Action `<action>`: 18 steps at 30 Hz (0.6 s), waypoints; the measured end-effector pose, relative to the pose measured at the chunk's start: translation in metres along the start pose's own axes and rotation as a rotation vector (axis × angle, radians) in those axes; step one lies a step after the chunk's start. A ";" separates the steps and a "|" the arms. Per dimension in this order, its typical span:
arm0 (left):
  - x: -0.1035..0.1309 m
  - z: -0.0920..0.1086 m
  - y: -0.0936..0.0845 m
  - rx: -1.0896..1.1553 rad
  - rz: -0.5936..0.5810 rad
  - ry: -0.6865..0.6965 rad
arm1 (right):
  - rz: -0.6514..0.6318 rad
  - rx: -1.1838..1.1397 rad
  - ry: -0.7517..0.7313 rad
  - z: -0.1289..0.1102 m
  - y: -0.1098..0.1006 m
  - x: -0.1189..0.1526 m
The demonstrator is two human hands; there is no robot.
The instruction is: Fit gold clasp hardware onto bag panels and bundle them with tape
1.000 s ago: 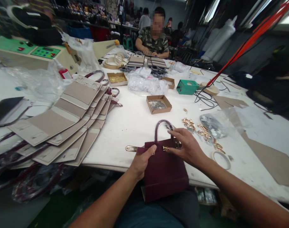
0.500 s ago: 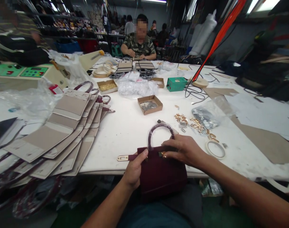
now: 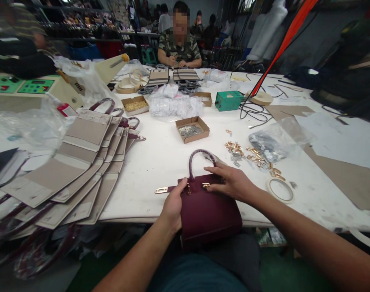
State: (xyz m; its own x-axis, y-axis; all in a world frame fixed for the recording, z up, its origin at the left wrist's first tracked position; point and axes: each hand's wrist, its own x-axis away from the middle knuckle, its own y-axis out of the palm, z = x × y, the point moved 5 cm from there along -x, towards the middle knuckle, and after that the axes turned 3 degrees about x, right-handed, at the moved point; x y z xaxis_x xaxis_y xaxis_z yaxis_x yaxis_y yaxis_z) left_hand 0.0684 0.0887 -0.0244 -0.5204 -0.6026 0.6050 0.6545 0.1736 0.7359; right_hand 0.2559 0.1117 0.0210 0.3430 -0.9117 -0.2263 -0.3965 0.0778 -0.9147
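A small burgundy handbag (image 3: pixel 210 215) stands tilted at the table's front edge, over my lap. My left hand (image 3: pixel 172 207) grips its left side, thumb on the front near a gold fitting (image 3: pixel 189 189). At the upper right of the bag is my right hand (image 3: pixel 233 182), thumb and fingers apart, the thumb beside a gold clasp (image 3: pixel 206 185). Its other fingers are partly hidden. Clear film wraps the arched handle (image 3: pixel 199 152). A strap with a gold plate (image 3: pixel 161 190) sticks out to the left.
Stacked bag panels (image 3: pixel 81 154) lie left. Ahead sits a cardboard box (image 3: pixel 192 138) of metal pieces. Loose gold fittings (image 3: pixel 234 148), a plastic bag (image 3: pixel 266 142) and a tape roll (image 3: pixel 280 190) lie right. Behind are a green box (image 3: pixel 229 100) and a seated person (image 3: pixel 180 46).
The bag's top has tipped back, showing more of its front. My right fingers have spread away from the clasp, which is now in plain view. The left hand keeps its hold.
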 end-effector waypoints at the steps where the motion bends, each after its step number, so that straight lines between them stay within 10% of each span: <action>1: -0.004 0.005 0.000 -0.002 0.033 0.007 | 0.040 -0.005 0.001 0.004 0.004 -0.003; 6: -0.020 0.023 -0.008 -0.019 0.159 0.046 | 0.239 0.082 -0.052 0.009 0.015 -0.009; 18: -0.036 0.031 -0.014 0.014 0.234 -0.010 | 0.195 0.048 0.007 0.012 0.026 -0.015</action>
State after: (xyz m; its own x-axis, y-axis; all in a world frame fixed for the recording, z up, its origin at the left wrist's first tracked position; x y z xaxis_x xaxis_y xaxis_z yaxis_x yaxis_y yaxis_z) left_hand 0.0604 0.1322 -0.0471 -0.3610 -0.5370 0.7625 0.7505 0.3180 0.5793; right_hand 0.2507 0.1321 -0.0032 0.2572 -0.8803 -0.3986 -0.4136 0.2725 -0.8687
